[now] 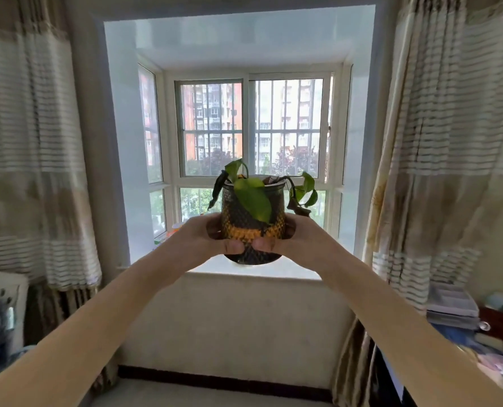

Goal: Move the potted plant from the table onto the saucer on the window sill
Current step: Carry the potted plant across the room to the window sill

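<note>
I hold a potted plant point(253, 212) out in front of me with both arms stretched toward the bay window. Its pot is dark and textured with an orange band, and drooping green leaves hang over the rim. My left hand point(212, 235) grips the pot's left side and my right hand point(285, 237) grips its right side, thumbs meeting at the front. Under the pot's base shows a dark rounded edge, perhaps the saucer point(275, 257); I cannot tell whether pot and edge touch. The white window sill point(291, 270) lies just below and behind the pot.
Striped curtains hang at the left point(32, 160) and right point(438, 148) of the window recess. Small orange and white items point(171, 230) sit on the sill's left end. A stack of books point(453, 306) lies on furniture at the right; a white appliance point(3, 304) stands at the left.
</note>
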